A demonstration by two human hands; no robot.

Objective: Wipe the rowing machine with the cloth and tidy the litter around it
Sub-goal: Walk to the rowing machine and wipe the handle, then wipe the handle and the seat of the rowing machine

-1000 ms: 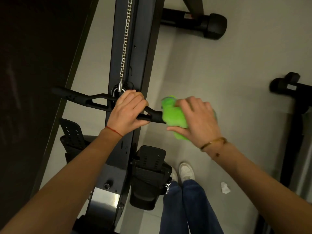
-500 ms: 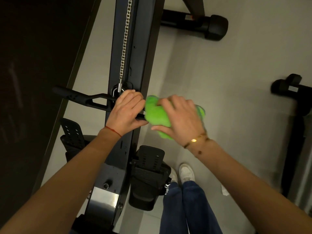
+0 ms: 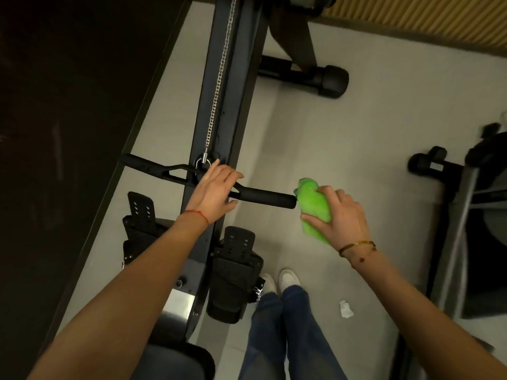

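- The bright green bunched cloth (image 3: 312, 207) sits at the right tip of the black pull handle bar (image 3: 263, 197), gripped by the right hand (image 3: 341, 218).
- The left hand (image 3: 215, 189) lies loosely spread on the bar's centre.
- Risk: the unclamped, chain-hung bar may swing under wiping pressure.
- The crumpled white paper scrap (image 3: 345, 309) remains on the floor.

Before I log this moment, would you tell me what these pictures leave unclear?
- Head view: the rowing machine is cut off by the top edge.
- The white litter on the floor is too small to identify.
- The left hand covers the handle's middle.
- The right hand hides part of the green cloth.
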